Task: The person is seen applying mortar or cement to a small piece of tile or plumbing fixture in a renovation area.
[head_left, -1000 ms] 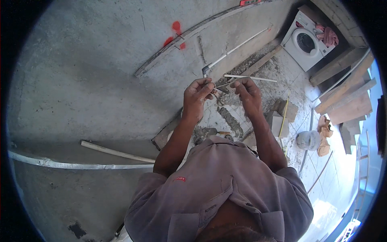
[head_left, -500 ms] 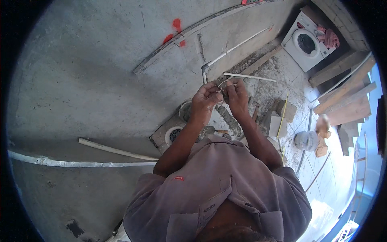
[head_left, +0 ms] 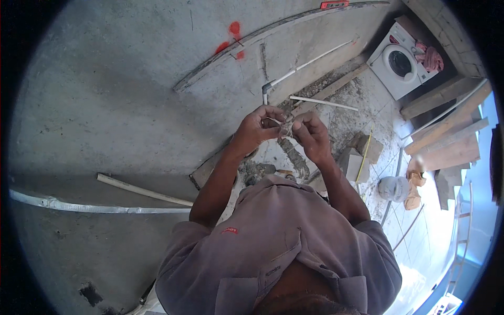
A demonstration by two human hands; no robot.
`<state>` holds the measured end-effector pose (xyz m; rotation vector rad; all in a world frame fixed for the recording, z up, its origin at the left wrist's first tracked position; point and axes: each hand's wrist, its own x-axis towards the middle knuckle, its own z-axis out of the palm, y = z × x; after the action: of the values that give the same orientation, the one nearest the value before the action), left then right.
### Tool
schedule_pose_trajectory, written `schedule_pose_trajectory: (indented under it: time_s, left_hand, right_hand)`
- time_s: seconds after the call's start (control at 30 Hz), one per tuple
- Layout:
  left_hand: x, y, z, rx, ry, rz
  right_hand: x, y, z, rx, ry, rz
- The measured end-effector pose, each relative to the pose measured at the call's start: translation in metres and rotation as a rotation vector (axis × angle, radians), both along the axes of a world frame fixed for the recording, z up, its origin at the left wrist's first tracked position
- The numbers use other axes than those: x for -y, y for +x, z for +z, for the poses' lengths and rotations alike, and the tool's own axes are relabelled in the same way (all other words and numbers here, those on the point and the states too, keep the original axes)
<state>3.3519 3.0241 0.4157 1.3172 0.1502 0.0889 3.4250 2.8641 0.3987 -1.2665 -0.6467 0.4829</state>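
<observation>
- Head view, upper centre of frame: both hands meet in front of the person's chest, over a rough grey concrete wall [head_left: 105, 105].
- left hand [head_left: 255, 128]: fingers curled and pinched on a small greyish object [head_left: 286, 127]; grip is on its left side.
- right hand [head_left: 311, 135]: fingers bent and closed on the same object from its right side. Both hands touch it at once.
- Object sits between the two sets of fingertips, just below the centre top of the frame; too small and blurred to tell what it is. A thin pale strand seems to run from it toward the left hand.
- Just above the hands: white pipe [head_left: 307, 65] with an elbow at its lower end, running to the upper right.
- Short white pipe piece [head_left: 323, 102] lies loose on the rubble, right of the elbow, near the right hand.
- Below the hands: patch of grey mortar and debris [head_left: 294, 157], partly hidden by the forearms.
- Left of frame: long pale strip [head_left: 94, 206] and a white pipe length [head_left: 142, 190] above it, well apart from the hands.
- Upper right: white washing machine [head_left: 399, 60], pink cloth [head_left: 430, 58] on top.
- Right edge: stacked wooden planks [head_left: 446, 136]; white bucket [head_left: 394, 188] on the tiled floor below them.
- Red paint marks [head_left: 231, 39] on the concrete, top centre.
</observation>
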Motion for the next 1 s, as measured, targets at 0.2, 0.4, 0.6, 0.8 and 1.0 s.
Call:
schedule_pose_trajectory:
  time_s: [0.2,0.4,0.6,0.8,1.0]
  left_hand:
    - [-0.004,-0.009,-0.014,-0.093,0.097,-0.122]
    - [0.000,-0.016,-0.021,-0.031,0.046,-0.121]
    - [-0.015,-0.017,-0.011,-0.242,0.031,-0.237]
    - [-0.008,-0.018,-0.039,-0.321,0.118,-0.146]
    - [0.010,-0.025,-0.063,-0.294,0.016,0.066]
  right_hand:
    - [0.012,0.002,0.016,0.416,-0.258,0.066]
    - [0.014,0.001,0.025,0.587,-0.271,0.145]
    - [0.017,0.005,0.015,0.793,-0.346,0.203]
    - [0.013,-0.008,-0.024,0.729,-0.432,0.036]
    - [0.014,-0.020,-0.040,0.748,-0.505,-0.019]
